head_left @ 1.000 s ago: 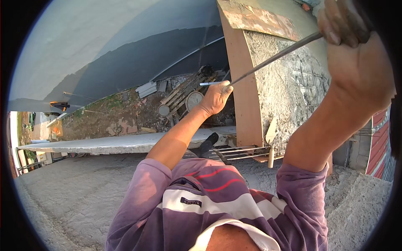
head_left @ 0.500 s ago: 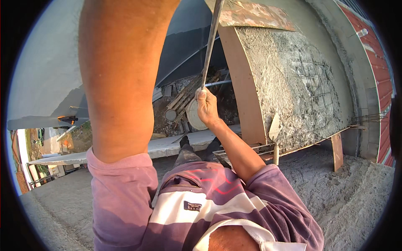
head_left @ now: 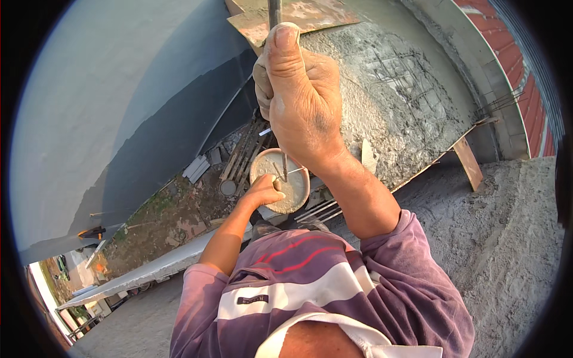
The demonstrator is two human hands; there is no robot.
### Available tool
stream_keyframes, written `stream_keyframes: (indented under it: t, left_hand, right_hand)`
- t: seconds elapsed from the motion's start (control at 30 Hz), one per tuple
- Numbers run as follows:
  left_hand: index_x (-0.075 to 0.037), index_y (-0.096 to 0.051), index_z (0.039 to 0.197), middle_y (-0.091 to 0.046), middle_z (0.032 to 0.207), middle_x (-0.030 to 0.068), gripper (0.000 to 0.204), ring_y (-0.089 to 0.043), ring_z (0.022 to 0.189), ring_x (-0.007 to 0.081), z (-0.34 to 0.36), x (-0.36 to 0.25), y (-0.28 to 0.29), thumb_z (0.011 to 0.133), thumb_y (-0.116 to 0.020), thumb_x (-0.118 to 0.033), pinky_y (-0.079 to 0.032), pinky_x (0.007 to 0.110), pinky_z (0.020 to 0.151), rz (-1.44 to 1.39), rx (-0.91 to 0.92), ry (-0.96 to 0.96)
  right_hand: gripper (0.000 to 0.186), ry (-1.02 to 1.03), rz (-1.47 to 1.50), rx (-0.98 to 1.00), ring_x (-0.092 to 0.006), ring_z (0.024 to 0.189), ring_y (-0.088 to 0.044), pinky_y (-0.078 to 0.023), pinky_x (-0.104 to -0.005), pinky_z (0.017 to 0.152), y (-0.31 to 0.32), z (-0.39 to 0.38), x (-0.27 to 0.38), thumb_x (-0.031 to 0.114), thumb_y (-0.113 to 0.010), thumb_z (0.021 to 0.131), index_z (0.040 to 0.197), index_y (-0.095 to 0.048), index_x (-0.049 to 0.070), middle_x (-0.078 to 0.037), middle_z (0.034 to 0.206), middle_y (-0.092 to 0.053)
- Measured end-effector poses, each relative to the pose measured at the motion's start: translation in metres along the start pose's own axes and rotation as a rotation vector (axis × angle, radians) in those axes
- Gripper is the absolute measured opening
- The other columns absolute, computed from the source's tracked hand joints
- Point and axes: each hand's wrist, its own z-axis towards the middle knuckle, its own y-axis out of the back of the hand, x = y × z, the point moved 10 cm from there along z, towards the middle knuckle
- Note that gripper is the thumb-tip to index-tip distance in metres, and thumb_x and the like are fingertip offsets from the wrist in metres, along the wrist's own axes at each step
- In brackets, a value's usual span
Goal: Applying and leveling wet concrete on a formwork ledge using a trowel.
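Observation:
My right hand (head_left: 304, 98), raised close in front, is closed round a long thin grey rod or taut rope (head_left: 274, 11), thumb up; which of the two I cannot tell. Its lower end (head_left: 285, 170) shows below the fist, over a round bucket (head_left: 305, 186) with an orange-brown rim. Wet grey mortar (head_left: 292, 194) lies in the bucket. At the bucket's near left side my left hand (head_left: 265, 191) is closed, apparently on the thin wire handle (head_left: 295, 171). A pointed trowel (head_left: 368, 156) rests by the edge of the rough concrete slab (head_left: 394, 128), partly hidden by my right forearm.
Wire mesh (head_left: 412, 77) pokes from the slab, with a stained board (head_left: 322, 13) on its far side. Beyond a narrow concrete ledge (head_left: 149, 259), the ground lies lower, with wooden planks (head_left: 243, 146) and rubble. A wall (head_left: 77, 119) rises left; rough concrete floor (head_left: 501, 238) spreads right.
My right hand has come up much closer. My left arm, raised across the view before, has lowered to the bucket. The bucket with mortar now shows in front of me.

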Motion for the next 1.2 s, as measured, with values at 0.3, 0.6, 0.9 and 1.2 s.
stream_keyframes:
  t: [0.3,0.6,0.9,1.2]
  left_hand:
    - [-0.002,-0.062,0.068,-0.056,0.063,-0.0002,0.008,-0.051,0.055,0.0100,-0.004,-0.074,0.034,0.070,-0.068,-0.008,-0.039,0.032,0.047,-0.412,-0.162,0.009]
    - [-0.005,-0.061,0.131,-0.065,0.088,0.0019,0.040,-0.047,0.054,0.0020,-0.031,-0.138,0.066,0.091,-0.063,-0.007,-0.033,0.018,0.045,-0.774,-0.084,0.016]
    - [-0.008,-0.057,0.070,-0.042,0.054,-0.0047,0.031,-0.036,0.042,0.0071,-0.029,-0.111,0.077,0.093,-0.070,-0.025,-0.030,0.027,0.043,-0.604,-0.176,0.061]
    - [-0.010,-0.055,0.067,-0.043,0.054,-0.0052,0.032,-0.035,0.043,0.0061,-0.029,-0.105,0.076,0.091,-0.070,-0.024,-0.027,0.027,0.044,-0.559,-0.182,0.115]
  right_hand:
    - [0.056,0.164,-0.163,-0.221,-0.0056,0.049,-0.031,-0.023,-0.0242,0.042,0.121,-0.040,0.090,0.052,-0.042,0.106,0.067,-0.042,0.011,0.004,0.058,-0.035]
    - [0.059,0.209,-0.489,-0.795,-0.0075,0.046,-0.025,-0.020,-0.0265,0.041,0.346,-0.152,0.177,0.061,-0.047,0.100,0.066,-0.037,0.013,0.004,0.058,-0.027]
    - [0.056,0.329,-0.616,-1.045,-0.0044,0.053,-0.027,-0.022,-0.0267,0.046,0.464,-0.265,0.113,0.050,-0.050,0.104,0.064,-0.034,0.014,0.007,0.059,-0.031]
    - [0.054,0.414,-0.542,-1.198,-0.0054,0.047,-0.026,-0.020,-0.0259,0.041,0.464,-0.297,0.118,0.055,-0.051,0.101,0.070,-0.034,0.014,0.006,0.058,-0.028]
